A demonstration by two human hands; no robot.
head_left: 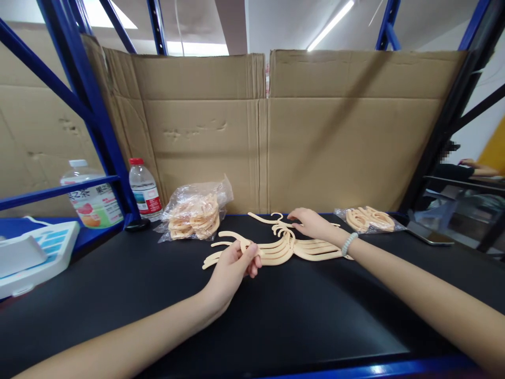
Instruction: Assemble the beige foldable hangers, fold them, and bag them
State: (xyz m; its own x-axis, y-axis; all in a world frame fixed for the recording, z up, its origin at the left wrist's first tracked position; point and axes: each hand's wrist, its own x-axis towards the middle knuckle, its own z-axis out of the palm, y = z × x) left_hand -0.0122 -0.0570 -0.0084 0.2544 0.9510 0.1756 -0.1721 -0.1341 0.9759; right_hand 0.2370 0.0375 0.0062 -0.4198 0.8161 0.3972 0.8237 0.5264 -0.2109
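My left hand (236, 263) is closed, thumb over fingers, around part of a cream plastic clothes hanger (229, 235). Just right of it, a row of matching hangers (276, 255) lies nested on the black table, their hooks bunched in the middle. Behind that row, my right hand (310, 223), with a pale bead bracelet (349, 244) at the wrist, has its fingers bent down onto another hanger (262, 219). The palm hides the middle of this rear hanger, and the exact finger contact is partly covered.
A clear bag of hangers (195, 213) stands at the back left, and a flatter bag (369, 219) lies at the right beside a phone (430, 235). Bottles (145, 192) and a white device (39, 258) are leftward. Cardboard (205, 131) walls the back; a person sits far right.
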